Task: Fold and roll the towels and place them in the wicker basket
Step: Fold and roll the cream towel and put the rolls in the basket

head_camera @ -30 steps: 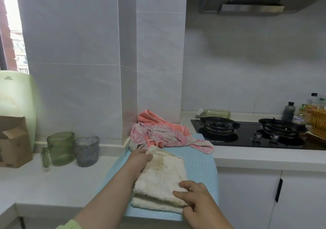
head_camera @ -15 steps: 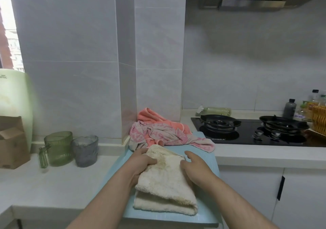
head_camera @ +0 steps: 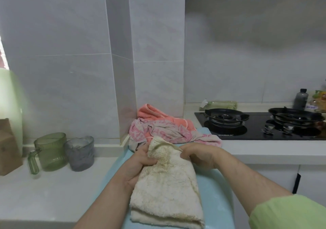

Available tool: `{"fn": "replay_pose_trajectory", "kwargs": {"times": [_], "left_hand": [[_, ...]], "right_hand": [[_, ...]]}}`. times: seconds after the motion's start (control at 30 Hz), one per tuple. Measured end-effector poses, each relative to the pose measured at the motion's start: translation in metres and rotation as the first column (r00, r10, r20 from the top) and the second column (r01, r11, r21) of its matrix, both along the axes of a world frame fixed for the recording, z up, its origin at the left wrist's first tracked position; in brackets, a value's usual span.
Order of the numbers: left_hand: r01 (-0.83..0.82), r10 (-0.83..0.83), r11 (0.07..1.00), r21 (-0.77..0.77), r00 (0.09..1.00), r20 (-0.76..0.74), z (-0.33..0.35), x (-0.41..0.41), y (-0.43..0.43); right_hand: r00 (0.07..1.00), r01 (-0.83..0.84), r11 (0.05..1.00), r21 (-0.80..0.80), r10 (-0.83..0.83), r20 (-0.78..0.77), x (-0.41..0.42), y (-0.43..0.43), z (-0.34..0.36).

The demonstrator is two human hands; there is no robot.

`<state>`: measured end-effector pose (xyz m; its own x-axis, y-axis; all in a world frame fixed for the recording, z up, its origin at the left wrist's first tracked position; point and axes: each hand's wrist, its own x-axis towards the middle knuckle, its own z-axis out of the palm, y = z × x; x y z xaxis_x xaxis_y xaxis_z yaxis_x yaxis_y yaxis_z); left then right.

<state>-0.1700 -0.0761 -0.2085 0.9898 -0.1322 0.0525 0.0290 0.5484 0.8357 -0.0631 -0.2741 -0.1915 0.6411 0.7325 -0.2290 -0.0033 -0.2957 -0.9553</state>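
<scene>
My left hand (head_camera: 141,160) has its fingers curled round the far-left corner of the cream towel (head_camera: 167,190). My right hand (head_camera: 199,155) pinches the far-right corner, so both are equally close to that end. The towel lies dead ahead on the blue mat (head_camera: 215,193) at the front of the surface (head_camera: 53,193). Its long axis runs straight away from me, with the near end flat and the far end bunched up between my hands. My guess is the roll starts there and comes toward me. It's folded in a few layers, fluffy, with a yellowish stain down the middle. The pink towels (head_camera: 164,130) are heaped just behind. I can't make out the basket.
</scene>
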Motion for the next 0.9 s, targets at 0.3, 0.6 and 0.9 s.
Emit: {"fn": "replay_pose_trajectory", "kwargs": {"times": [0.3, 0.6, 0.9], "left_hand": [[-0.115, 0.115, 0.993, 0.014, 0.993, -0.035, -0.010, 0.008, 0.015], [-0.140, 0.140, 0.978, 0.157, 0.990, 0.014, -0.007, 0.004, 0.007], [-0.313, 0.316, 0.935, 0.166, 0.949, 0.010, -0.015, 0.008, 0.013]], "right_hand": [[0.989, -0.127, 0.991, 0.042, 0.130, -0.077, 0.014, -0.007, -0.007], [0.959, -0.275, 0.959, 0.065, 0.279, -0.055, 0.014, 0.007, 0.006], [0.962, -0.272, 0.956, -0.111, 0.267, -0.063, 0.014, 0.007, 0.009]]}}
